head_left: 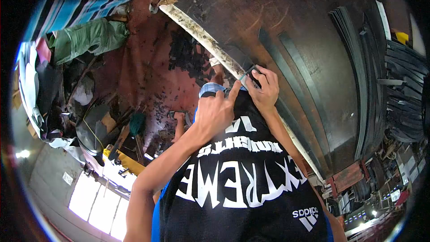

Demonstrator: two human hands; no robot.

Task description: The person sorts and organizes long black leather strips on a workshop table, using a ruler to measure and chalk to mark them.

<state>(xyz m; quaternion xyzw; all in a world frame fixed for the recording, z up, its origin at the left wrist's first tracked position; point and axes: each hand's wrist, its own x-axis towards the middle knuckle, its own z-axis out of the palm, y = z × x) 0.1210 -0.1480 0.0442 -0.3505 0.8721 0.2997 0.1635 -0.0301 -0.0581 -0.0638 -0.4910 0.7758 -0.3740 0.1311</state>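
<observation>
My right hand [264, 87] is at the near edge of the worktable, its fingers curled round a small black piece [251, 70] like rubber or leather. A thin teal edge shows beside that piece. Close by on the left, my left hand [217, 110] is closed, with the index finger reaching toward the right hand's fingers. Whatever the left hand may hold is hidden. Two long dark flat strips [273, 54] [304, 74] lie on the brown tabletop [233, 4] beyond my right hand.
A thick stack of long dark strips [358, 76] lies to the right, with more bundled strips [405, 80] past it. A worn pale rim [201, 36] edges the table. Black scraps [186, 56] litter the reddish floor at left, near a green sack [92, 40].
</observation>
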